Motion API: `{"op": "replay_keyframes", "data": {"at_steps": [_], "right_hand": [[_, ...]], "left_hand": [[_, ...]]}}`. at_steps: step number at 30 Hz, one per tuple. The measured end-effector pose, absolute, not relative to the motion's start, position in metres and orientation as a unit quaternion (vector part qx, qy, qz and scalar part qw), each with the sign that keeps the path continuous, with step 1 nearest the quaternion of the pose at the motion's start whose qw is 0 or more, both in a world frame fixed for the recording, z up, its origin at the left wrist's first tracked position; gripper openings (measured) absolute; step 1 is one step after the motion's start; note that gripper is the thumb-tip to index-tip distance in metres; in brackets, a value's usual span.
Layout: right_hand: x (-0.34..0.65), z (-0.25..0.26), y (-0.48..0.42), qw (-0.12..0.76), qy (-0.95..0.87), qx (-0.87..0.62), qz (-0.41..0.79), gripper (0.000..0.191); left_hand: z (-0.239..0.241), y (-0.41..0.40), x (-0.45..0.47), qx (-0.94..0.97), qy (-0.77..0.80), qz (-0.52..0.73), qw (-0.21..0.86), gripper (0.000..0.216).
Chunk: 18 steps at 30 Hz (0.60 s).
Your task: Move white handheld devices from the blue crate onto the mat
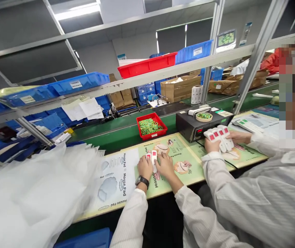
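Observation:
My left hand (145,168), with a black watch at the wrist, is closed around a small white device with a red square (148,157). My right hand (165,167) is closed on a second white device (154,159), longer in view and also with a red square on its upper end. Both devices stand side by side between my hands, above the printed green mat (180,177). My fingers and palms cover their lower parts. Beyond them sits a red tray (151,135) full of small green and yellow cylinders, which look like batteries.
At right a co-worker's hands (211,146) hold several white devices (221,136). A black box (202,124) bears a round dish of green cylinders (204,117). White plastic bags (33,196) pile up at left. A metal shelf with blue and red bins (148,65) crosses above.

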State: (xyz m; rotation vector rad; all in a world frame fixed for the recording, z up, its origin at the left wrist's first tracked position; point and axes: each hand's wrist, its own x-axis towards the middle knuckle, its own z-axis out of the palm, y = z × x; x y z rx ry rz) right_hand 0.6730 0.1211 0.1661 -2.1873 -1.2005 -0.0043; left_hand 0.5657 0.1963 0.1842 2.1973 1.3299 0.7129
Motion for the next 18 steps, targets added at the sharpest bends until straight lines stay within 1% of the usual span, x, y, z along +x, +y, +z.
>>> {"op": "replay_keyframes", "data": {"at_steps": [3,5,6,8,10,12,13,15,16,18], "right_hand": [[0.676,0.164,0.115,0.301,-0.457,-0.837,0.007,0.049],[0.679,0.160,0.113,0.302,-0.455,-0.837,0.004,0.054],[0.681,0.157,0.114,0.310,-0.440,-0.843,-0.016,0.059],[0.685,0.151,0.119,0.311,-0.444,-0.839,-0.049,0.074],[0.687,0.145,0.125,0.319,-0.452,-0.830,-0.065,0.081],[0.685,0.142,0.128,0.357,-0.456,-0.810,-0.097,0.081],[0.682,0.142,0.127,0.383,-0.462,-0.791,-0.122,0.078],[0.675,0.144,0.125,0.434,-0.484,-0.738,-0.181,0.069],[0.671,0.145,0.125,0.453,-0.498,-0.710,-0.207,0.064],[0.663,0.147,0.125,0.468,-0.524,-0.671,-0.237,0.060]], "left_hand": [[0.189,0.185,0.565,0.806,0.453,0.265,0.274,0.041],[0.192,0.174,0.544,0.790,0.459,0.286,0.288,0.040],[0.191,0.167,0.527,0.777,0.465,0.306,0.293,0.041],[0.183,0.145,0.477,0.741,0.469,0.375,0.300,0.039],[0.163,0.105,0.412,0.675,0.466,0.488,0.298,0.035],[0.131,0.050,0.336,0.580,0.574,0.524,0.243,0.035],[0.113,0.019,0.295,0.535,0.646,0.503,0.208,0.035],[0.076,-0.041,0.209,0.471,0.765,0.410,0.158,0.032],[0.061,-0.068,0.167,0.438,0.812,0.351,0.159,0.032],[0.039,-0.110,0.093,0.344,0.885,0.220,0.223,0.031]]}}
